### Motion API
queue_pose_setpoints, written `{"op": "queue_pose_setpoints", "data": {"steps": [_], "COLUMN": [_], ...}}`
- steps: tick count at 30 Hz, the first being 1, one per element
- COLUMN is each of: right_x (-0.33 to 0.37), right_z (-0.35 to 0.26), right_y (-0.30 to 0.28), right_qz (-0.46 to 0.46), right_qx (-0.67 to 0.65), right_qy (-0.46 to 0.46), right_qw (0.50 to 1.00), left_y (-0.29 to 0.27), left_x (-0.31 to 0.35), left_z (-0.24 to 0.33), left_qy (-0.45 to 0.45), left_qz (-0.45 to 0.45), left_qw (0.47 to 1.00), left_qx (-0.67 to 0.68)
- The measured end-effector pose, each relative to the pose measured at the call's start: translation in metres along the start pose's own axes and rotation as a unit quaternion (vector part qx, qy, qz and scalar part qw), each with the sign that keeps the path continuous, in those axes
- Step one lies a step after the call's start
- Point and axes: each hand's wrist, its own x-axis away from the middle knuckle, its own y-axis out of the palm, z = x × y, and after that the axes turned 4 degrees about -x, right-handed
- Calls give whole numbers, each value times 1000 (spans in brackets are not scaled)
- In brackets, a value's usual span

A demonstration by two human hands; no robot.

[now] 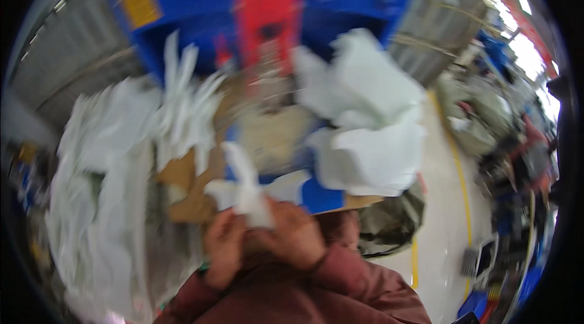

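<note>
Pinched between the left hand and right hand, a white piece is this side of the machine. Positioning seems underway; the next move likely needs even edges.

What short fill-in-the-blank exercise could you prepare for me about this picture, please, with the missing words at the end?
1. The left hand and the right hand hold a thin, curved piece whose colour is ____.
2. The machine in front of the person has blue parts on both sides of a ____ column.
3. The long line on the floor, at the right of the picture, is ____.

Missing words: white; red; yellow.
</note>
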Motion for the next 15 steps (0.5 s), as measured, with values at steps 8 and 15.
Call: {"op": "queue_pose_setpoints", "data": {"steps": [8,15], "right_x": [1,-21], "right_z": [-4,6], "right_y": [-20,-23], "right_qz": [-36,-94], "right_qx": [67,54], "right_qy": [-13,-44], "right_qw": [997,993], "left_y": [14,-47], "left_x": [10,-16], "left_z": [-6,17], "left_qy": [-135,-58], "left_qz": [-159,-130], "left_qw": [963,985], "left_qx": [170,-94]}}
